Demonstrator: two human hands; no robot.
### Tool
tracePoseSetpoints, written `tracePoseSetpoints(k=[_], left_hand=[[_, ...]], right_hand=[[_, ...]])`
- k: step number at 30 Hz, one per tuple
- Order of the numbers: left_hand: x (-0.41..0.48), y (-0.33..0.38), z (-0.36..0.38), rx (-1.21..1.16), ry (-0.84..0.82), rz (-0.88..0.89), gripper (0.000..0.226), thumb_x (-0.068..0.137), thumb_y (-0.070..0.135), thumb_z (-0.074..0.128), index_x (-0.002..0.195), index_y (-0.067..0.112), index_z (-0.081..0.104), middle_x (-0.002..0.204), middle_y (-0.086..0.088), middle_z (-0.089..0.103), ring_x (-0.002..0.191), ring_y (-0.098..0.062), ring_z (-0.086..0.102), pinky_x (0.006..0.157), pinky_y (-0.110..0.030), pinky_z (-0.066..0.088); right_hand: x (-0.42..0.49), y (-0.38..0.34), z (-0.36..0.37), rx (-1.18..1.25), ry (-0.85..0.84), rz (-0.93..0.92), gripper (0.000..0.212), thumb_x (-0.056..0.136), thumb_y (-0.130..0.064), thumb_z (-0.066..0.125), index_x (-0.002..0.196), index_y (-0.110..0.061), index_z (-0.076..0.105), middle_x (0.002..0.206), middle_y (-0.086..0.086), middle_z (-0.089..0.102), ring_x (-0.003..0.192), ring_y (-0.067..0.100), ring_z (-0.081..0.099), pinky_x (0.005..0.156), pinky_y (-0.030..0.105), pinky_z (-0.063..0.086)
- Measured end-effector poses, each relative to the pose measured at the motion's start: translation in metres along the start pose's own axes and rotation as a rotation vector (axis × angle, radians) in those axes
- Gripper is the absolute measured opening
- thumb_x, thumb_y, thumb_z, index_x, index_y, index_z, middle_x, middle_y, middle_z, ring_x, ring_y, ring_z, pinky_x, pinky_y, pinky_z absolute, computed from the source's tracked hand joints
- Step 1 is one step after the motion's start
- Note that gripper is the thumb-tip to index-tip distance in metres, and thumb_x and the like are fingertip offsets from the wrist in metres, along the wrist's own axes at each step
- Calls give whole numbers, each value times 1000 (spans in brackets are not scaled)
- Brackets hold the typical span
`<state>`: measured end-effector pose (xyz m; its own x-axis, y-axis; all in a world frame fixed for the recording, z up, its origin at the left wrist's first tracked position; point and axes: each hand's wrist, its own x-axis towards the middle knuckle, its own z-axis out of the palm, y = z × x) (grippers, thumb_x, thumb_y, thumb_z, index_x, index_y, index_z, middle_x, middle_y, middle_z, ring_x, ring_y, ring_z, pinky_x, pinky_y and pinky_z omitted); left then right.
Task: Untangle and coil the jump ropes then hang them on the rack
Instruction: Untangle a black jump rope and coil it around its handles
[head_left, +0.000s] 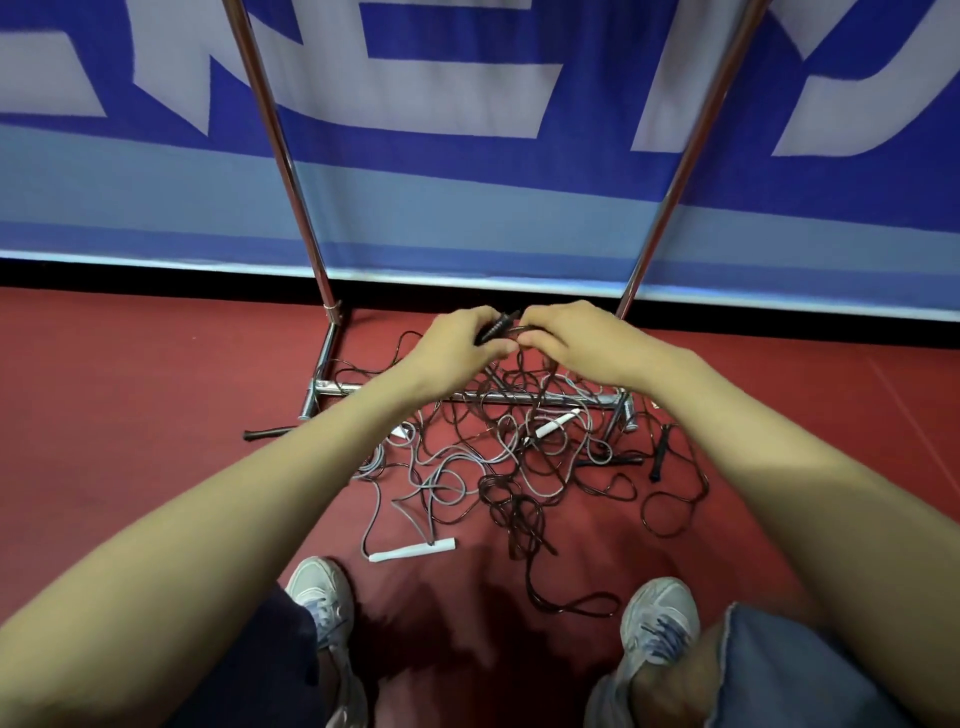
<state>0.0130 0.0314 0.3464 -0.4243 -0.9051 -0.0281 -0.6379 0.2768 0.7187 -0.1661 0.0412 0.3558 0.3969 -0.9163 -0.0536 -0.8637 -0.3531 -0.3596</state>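
A tangled heap of jump ropes (511, 462) lies on the red floor, thin black cords mixed with grey ones. My left hand (457, 345) grips a black ribbed handle (496, 327) lifted above the heap. My right hand (576, 340) pinches the black cord right beside that handle; strands hang from both hands into the tangle. A white handle (413, 550) lies near my left shoe, another white handle (558, 423) sits within the heap. Black handles (658, 452) lie at the right and one (267, 432) at the left. The chrome rack (291, 171) stands just behind the heap.
The rack's two slanted poles rise to the top of the view; its base bar (519, 397) runs under the ropes. A blue and white banner wall (467, 208) closes the back. My two grey shoes (319, 597) stand close to the heap's near edge.
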Motion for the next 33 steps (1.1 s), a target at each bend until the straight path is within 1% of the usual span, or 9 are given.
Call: tracePoseSetpoints(k=[4, 7, 10, 12, 14, 20, 26, 30, 33], left_hand=[[5, 15, -11, -592, 195, -47, 10, 93, 11, 60, 84, 16, 59, 67, 4, 56, 52, -5, 45, 52, -20, 35], [9, 22, -36, -1008, 397, -49, 16, 95, 4, 53, 82, 13, 54, 66, 2, 54, 49, -4, 42, 47, -15, 32], [11, 4, -52, -659, 440, -167, 6, 91, 7, 59, 88, 11, 57, 65, 5, 58, 55, -8, 48, 55, -22, 41], [9, -17, -46, -28, 178, -412, 25, 85, 2, 65, 108, 6, 55, 95, -8, 62, 84, -22, 60, 73, -33, 47], [6, -29, -34, 280, 13, -542, 45, 84, -5, 59, 126, -4, 43, 128, -22, 49, 113, -36, 53, 85, -38, 44], [3, -9, -3, -230, 44, -215, 61, 78, 12, 78, 130, 9, 46, 112, -4, 67, 97, -20, 64, 87, -37, 52], [8, 1, -2, -89, -10, -84, 13, 91, 25, 65, 85, 17, 56, 70, 5, 56, 62, -9, 48, 62, -28, 38], [11, 15, -21, -698, 318, -138, 20, 95, 10, 55, 76, 16, 53, 64, 3, 54, 48, -4, 42, 54, -21, 34], [14, 5, -33, -621, 444, -226, 16, 95, 10, 53, 80, 16, 56, 72, -1, 61, 52, -10, 47, 57, -28, 36]], right_hand=[[-8, 7, -1, 376, -23, 91, 13, 96, -28, 57, 85, -24, 60, 81, -7, 64, 75, 10, 58, 75, 28, 44], [-14, 28, 29, 268, -263, 180, 19, 97, -29, 55, 80, -24, 61, 83, -8, 65, 78, 12, 60, 77, 29, 47], [-20, 48, 53, 240, -362, 326, 24, 102, -22, 44, 84, -13, 58, 78, 0, 64, 76, 21, 60, 64, 26, 44], [-17, 57, 51, 231, -236, 412, 23, 103, -20, 41, 88, -11, 55, 78, 3, 64, 78, 24, 61, 66, 29, 47], [-9, 61, 43, 92, -121, 425, 20, 103, -22, 43, 96, -7, 54, 90, 12, 64, 86, 30, 61, 77, 38, 49], [1, 23, 24, 238, -56, 139, 10, 91, -28, 64, 89, -20, 60, 80, -6, 61, 77, 12, 54, 69, 27, 39], [4, 14, 12, 448, 70, 88, 15, 88, -28, 69, 79, -22, 58, 64, -10, 48, 56, 3, 39, 57, 20, 31], [-3, 39, 24, 361, -144, 181, 16, 90, -21, 66, 76, -23, 58, 75, -9, 60, 66, 5, 51, 69, 25, 41], [-15, 57, 38, 171, -377, 286, 24, 98, -19, 51, 75, -23, 56, 77, -9, 68, 58, -4, 52, 63, 22, 38]])
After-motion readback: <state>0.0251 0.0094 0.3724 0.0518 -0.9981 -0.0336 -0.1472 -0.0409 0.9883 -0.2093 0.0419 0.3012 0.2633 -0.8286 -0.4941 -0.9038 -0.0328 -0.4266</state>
